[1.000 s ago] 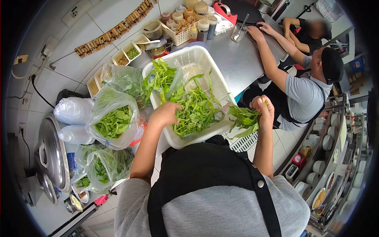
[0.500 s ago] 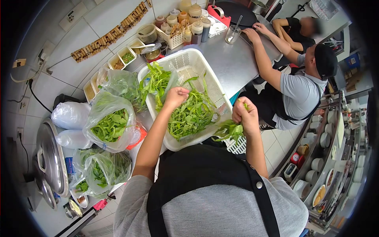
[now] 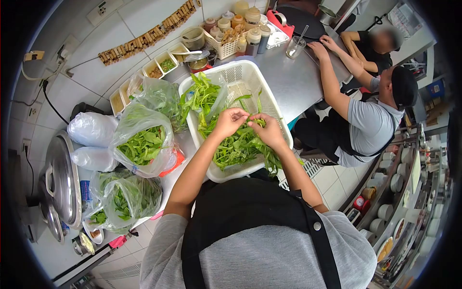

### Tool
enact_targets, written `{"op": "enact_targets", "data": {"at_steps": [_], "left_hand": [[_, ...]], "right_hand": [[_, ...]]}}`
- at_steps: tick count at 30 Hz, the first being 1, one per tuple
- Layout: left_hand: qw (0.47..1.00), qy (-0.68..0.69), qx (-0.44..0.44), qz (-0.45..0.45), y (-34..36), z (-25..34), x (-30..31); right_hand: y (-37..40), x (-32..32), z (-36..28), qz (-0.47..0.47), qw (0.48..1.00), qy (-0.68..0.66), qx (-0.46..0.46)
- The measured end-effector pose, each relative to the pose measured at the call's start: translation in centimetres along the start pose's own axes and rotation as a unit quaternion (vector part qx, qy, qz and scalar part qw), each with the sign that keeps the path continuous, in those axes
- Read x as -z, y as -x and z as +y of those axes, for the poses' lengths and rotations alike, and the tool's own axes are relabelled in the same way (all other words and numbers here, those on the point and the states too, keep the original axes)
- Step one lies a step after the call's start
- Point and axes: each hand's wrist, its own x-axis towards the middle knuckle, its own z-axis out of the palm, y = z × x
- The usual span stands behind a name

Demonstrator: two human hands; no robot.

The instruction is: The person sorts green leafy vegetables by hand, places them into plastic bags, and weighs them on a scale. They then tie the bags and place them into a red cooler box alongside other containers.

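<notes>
A white plastic basket (image 3: 237, 73) stands before me with loose leafy greens (image 3: 236, 153) in its near part. Over the basket, my left hand (image 3: 232, 123) is closed in a pinch; whatever lies between its fingertips is too small to make out. Almost touching it is my right hand (image 3: 267, 130), closed on leafy greens whose leaves hang down beside the wrist at the basket's right side. More greens (image 3: 203, 94) stick out of a clear bag lying over the basket's left corner.
Left of the basket are clear bags of greens (image 3: 140, 147) and a large metal lid (image 3: 65, 180). Sauce bottles (image 3: 252, 41) and topping trays (image 3: 167, 65) line the wall. At the steel counter (image 3: 305, 82), a co-worker (image 3: 368, 118) stands on the right, another person beyond.
My right hand has moved left, from outside the basket's right edge to over it, bringing its greens along. Both hands now meet at the fingertips. The view has shifted slightly.
</notes>
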Motion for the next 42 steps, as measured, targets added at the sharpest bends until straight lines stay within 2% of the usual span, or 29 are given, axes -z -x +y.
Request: {"op": "enact_targets", "data": {"at_steps": [2,3,4,5,6,7,8,12,14,18,19,21,22,23,25,27,30,33,37,39,41,42], "left_hand": [[0.999,0.032,0.009,0.001,0.4,1.1,0.2],[0.999,0.033,0.009,0.002,0.4,1.1,0.3],[1.0,-0.005,-0.001,0.01,0.3,1.1,0.5],[0.999,-0.044,-0.011,0.018,0.2,1.2,0.8],[0.999,-0.045,-0.011,0.022,0.4,1.4,0.9],[0.992,-0.096,-0.072,0.037,0.7,1.5,0.7],[0.979,-0.145,-0.132,0.052,0.8,1.6,0.5],[0.992,-0.108,-0.073,0.005,0.3,1.5,-1.0],[0.99,-0.126,-0.062,0.032,-0.5,1.2,-1.5],[0.989,-0.14,-0.039,0.042,-1.9,-0.5,-1.7],[0.992,-0.103,-0.035,0.059,-1.9,-0.1,-1.8],[0.995,-0.065,-0.029,0.074,-1.8,0.7,-1.9],[0.996,-0.017,-0.032,0.087,-1.8,1.3,-1.8],[0.994,0.032,-0.035,0.1,-1.8,1.8,-1.6],[0.993,0.035,-0.036,0.108,-1.7,2.9,-1.5],[0.984,0.122,-0.051,0.119,-1.5,3.8,-1.4],[0.975,0.149,-0.063,0.152,-1.1,4.6,-1.3],[0.972,0.149,-0.081,0.164,-0.5,5.2,-1.4],[0.974,0.111,-0.102,0.17,0.0,6.0,-1.5],[0.969,0.151,-0.089,0.175,0.2,6.4,-1.6],[0.977,0.121,-0.058,0.163,0.7,6.2,-0.5],[0.984,0.09,-0.028,0.152,1.1,6.0,0.3]], "right_hand": [[0.1,0.4,-1.6,-0.028,0.999,0.028,-0.009],[0.1,0.4,-2.2,-0.021,0.996,0.072,-0.055],[0.0,0.3,-2.5,-0.013,0.988,0.116,-0.1],[0.0,0.2,-2.0,-0.015,0.988,0.116,-0.098],[0.0,0.0,-1.3,0.031,0.987,0.114,-0.104],[0.0,0.0,-0.7,0.077,0.984,0.112,-0.111],[0.0,0.2,-0.1,0.083,0.983,0.106,-0.122],[-0.1,0.2,2.0,0.035,0.981,0.145,-0.123],[-0.5,-0.3,2.3,0.018,0.989,0.127,-0.076],[-1.3,-1.3,2.7,-0.01,0.993,0.099,-0.071],[-1.4,-1.3,2.3,-0.011,0.993,0.098,-0.07],[-1.5,-1.1,1.4,0.048,0.996,0.058,-0.053],[-1.6,-1.0,1.1,0.048,0.996,0.058,-0.053],[-1.9,-1.0,1.0,0.063,0.996,0.059,-0.016],[-2.0,-0.8,0.0,0.076,0.995,0.059,0.021],[-2.1,-0.2,-1.2,0.134,0.984,0.079,0.09],[-1.8,0.3,-3.0,0.162,0.971,0.135,0.116],[-1.8,0.6,-3.6,0.144,0.964,0.146,0.169],[-1.9,1.1,-4.2,0.105,0.97,0.136,0.173],[-2.4,1.8,-4.2,0.111,0.986,-0.068,0.101],[-3.0,4.2,-5.1,0.14,0.97,-0.194,0.044],[-3.3,5.9,-5.4,0.163,0.967,-0.198,0.019]]}}
